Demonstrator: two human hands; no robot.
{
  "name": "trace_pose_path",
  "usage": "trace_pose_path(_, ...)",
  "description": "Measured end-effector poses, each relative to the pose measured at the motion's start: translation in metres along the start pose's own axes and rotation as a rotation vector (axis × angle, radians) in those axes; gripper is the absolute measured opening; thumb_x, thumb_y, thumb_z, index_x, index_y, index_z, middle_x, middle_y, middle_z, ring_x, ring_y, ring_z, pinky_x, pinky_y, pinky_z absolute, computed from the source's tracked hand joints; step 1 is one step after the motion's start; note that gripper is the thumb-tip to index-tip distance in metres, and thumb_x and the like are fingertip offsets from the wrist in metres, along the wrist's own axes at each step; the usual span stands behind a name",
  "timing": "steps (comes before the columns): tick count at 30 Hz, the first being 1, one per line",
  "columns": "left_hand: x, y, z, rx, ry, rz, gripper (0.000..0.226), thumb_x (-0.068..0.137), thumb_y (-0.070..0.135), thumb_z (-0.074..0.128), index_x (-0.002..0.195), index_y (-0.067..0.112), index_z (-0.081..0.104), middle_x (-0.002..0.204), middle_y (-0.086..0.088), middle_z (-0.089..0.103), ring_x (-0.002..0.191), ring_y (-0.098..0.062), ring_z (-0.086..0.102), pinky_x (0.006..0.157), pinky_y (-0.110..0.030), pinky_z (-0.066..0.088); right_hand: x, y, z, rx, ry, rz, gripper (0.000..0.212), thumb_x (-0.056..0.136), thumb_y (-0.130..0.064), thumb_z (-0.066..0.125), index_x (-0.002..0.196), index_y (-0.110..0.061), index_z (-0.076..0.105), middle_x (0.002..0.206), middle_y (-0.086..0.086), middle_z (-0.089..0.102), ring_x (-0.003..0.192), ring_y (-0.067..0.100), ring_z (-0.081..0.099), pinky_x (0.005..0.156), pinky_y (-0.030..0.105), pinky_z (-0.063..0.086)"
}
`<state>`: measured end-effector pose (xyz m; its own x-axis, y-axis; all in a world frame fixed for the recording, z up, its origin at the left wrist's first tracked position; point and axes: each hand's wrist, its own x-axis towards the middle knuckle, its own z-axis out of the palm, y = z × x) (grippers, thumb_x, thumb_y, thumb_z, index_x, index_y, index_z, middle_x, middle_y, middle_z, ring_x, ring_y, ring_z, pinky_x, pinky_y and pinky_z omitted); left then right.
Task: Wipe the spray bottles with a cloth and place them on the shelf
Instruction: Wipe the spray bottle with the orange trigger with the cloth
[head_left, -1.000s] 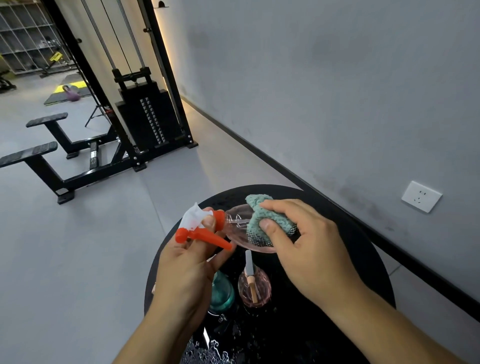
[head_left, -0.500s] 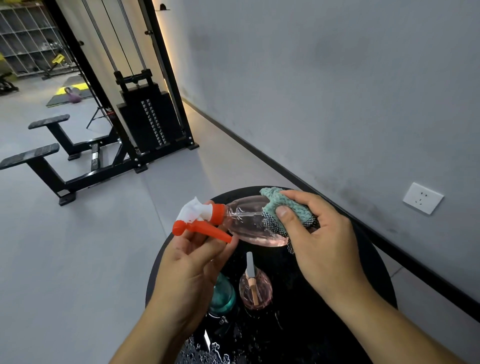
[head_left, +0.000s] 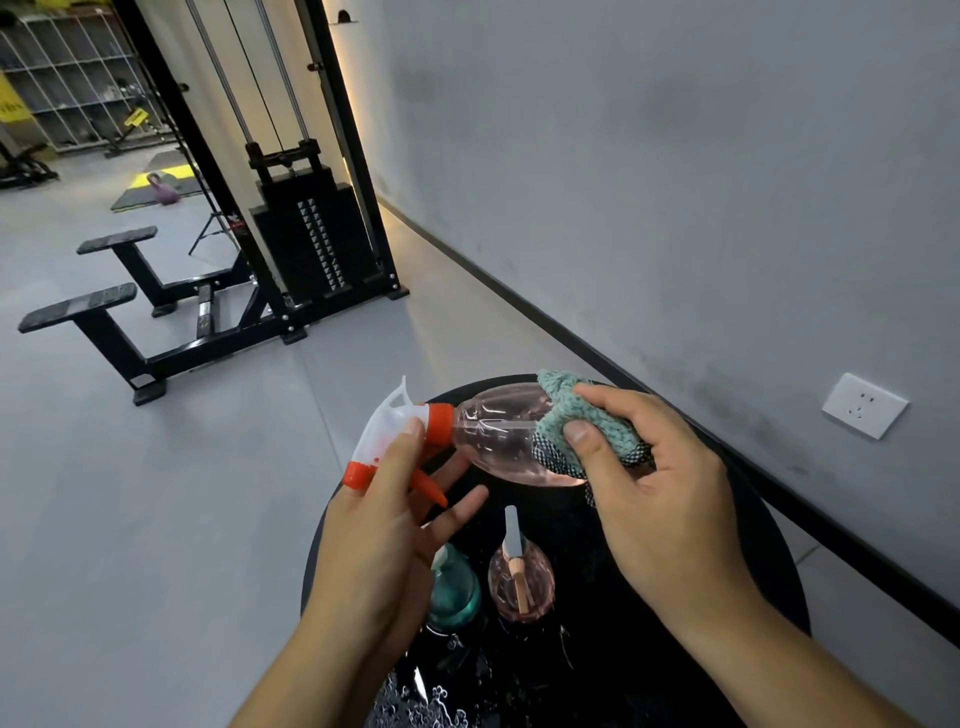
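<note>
1. The left hand (head_left: 387, 525) reaches up from the bottom edge, forearm angled toward the upper right, palm facing the camera's side. Its thumb lies along the white sprayer head (head_left: 387, 428) and its fingers curl behind it, gripping the head; two fingers stick out loosely below the red trigger (head_left: 428, 486).
2. The pink bottle (head_left: 493, 431) is held off the table, lying nearly on its side, sprayer end to the left and its body to the right, with the orange collar (head_left: 440, 423) just beside the left thumb tip.
3. The right hand (head_left: 644, 478) comes in from the lower right, wrist bent so the back of the hand faces the camera. Its thumb and fingers are curled round a teal cloth (head_left: 584, 421), pressing it against the far end of the pink bottle; the cloth wraps over the top and down the near side of that end.
4. Beneath the hands is a round black table (head_left: 727, 545). On it stand a green bottle (head_left: 452, 592) and a second pink bottle (head_left: 519, 582), side by side and upright, the green one partly hidden by the left hand.
5. Behind, on the grey floor, stands a black weight machine (head_left: 306, 239) against the grey wall (head_left: 675, 182), which carries a white socket (head_left: 864, 405).
</note>
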<state>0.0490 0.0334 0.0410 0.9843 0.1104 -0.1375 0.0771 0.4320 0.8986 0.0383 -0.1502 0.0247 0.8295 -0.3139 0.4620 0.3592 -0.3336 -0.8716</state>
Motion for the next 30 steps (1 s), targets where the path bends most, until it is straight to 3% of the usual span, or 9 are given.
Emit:
trace_pose_path(5, -0.003, -0.002, 0.003, -0.030, 0.019, -0.047, 0.035, 0.107, 0.034, 0.055, 0.126, 0.011, 0.072, 0.120, -0.011, 0.079, 0.109, -0.032, 0.077, 0.090, -0.048, 0.065, 0.000, 0.005, 0.001, -0.041, -0.020, -0.040, 0.026, 0.094, -0.014, 0.073, 0.117, -0.025, 0.074, 0.116, -0.012, 0.070, 0.111, 0.003, 0.066, 0.089, 0.009, 0.051)
trace_pose_path(10, 0.000, -0.004, 0.003, -0.104, 0.067, 0.022, 0.039, 0.105, 0.029, 0.056, 0.134, 0.005, 0.066, 0.122, -0.016, 0.077, 0.111, -0.035, 0.076, 0.094, -0.044, 0.061, 0.002, 0.007, -0.001, -0.115, -0.074, -0.084, 0.029, 0.094, -0.014, 0.073, 0.122, -0.023, 0.073, 0.118, -0.015, 0.068, 0.113, 0.003, 0.065, 0.093, 0.016, 0.054)
trace_pose_path(15, -0.004, -0.013, 0.007, 0.045, 0.007, 0.068, 0.033, 0.102, 0.029, 0.059, 0.126, 0.009, 0.072, 0.116, -0.013, 0.079, 0.108, -0.032, 0.078, 0.093, -0.040, 0.063, 0.001, 0.001, 0.005, -0.220, -0.160, -0.183, 0.031, 0.097, -0.017, 0.068, 0.127, -0.023, 0.070, 0.123, -0.021, 0.062, 0.119, 0.001, 0.060, 0.098, 0.027, 0.056)
trace_pose_path(18, -0.004, -0.016, 0.008, 0.112, -0.019, 0.103, 0.031, 0.101, 0.029, 0.060, 0.121, 0.010, 0.075, 0.114, -0.012, 0.080, 0.105, -0.029, 0.078, 0.093, -0.040, 0.063, 0.001, 0.000, 0.005, -0.270, -0.245, -0.222, 0.031, 0.098, -0.018, 0.067, 0.128, -0.024, 0.069, 0.126, -0.020, 0.060, 0.122, 0.000, 0.057, 0.099, 0.026, 0.055)
trace_pose_path(23, -0.002, -0.014, 0.009, 0.120, -0.007, 0.141, 0.029, 0.102, 0.026, 0.060, 0.119, 0.009, 0.075, 0.111, -0.013, 0.081, 0.105, -0.030, 0.079, 0.087, -0.034, 0.065, 0.008, 0.005, -0.002, -0.326, -0.197, -0.122, 0.029, 0.099, -0.021, 0.064, 0.127, -0.023, 0.068, 0.123, -0.019, 0.062, 0.115, -0.001, 0.058, 0.098, 0.025, 0.054)
trace_pose_path(27, -0.004, -0.022, 0.012, 0.165, -0.015, 0.131, 0.029, 0.098, 0.029, 0.064, 0.117, 0.011, 0.077, 0.109, -0.011, 0.081, 0.103, -0.029, 0.079, 0.083, -0.030, 0.064, 0.000, 0.000, 0.005, -0.339, -0.267, -0.159, 0.033, 0.097, -0.018, 0.068, 0.130, -0.026, 0.070, 0.129, -0.021, 0.062, 0.124, -0.005, 0.054, 0.109, 0.013, 0.041)
trace_pose_path(30, -0.003, -0.022, 0.012, 0.167, -0.019, 0.130, 0.027, 0.099, 0.026, 0.063, 0.114, 0.010, 0.078, 0.107, -0.011, 0.082, 0.101, -0.028, 0.080, 0.081, -0.029, 0.064, 0.003, 0.001, 0.003, -0.331, -0.263, -0.108, 0.032, 0.098, -0.020, 0.066, 0.129, -0.026, 0.070, 0.129, -0.019, 0.065, 0.119, -0.004, 0.058, 0.103, 0.014, 0.048)
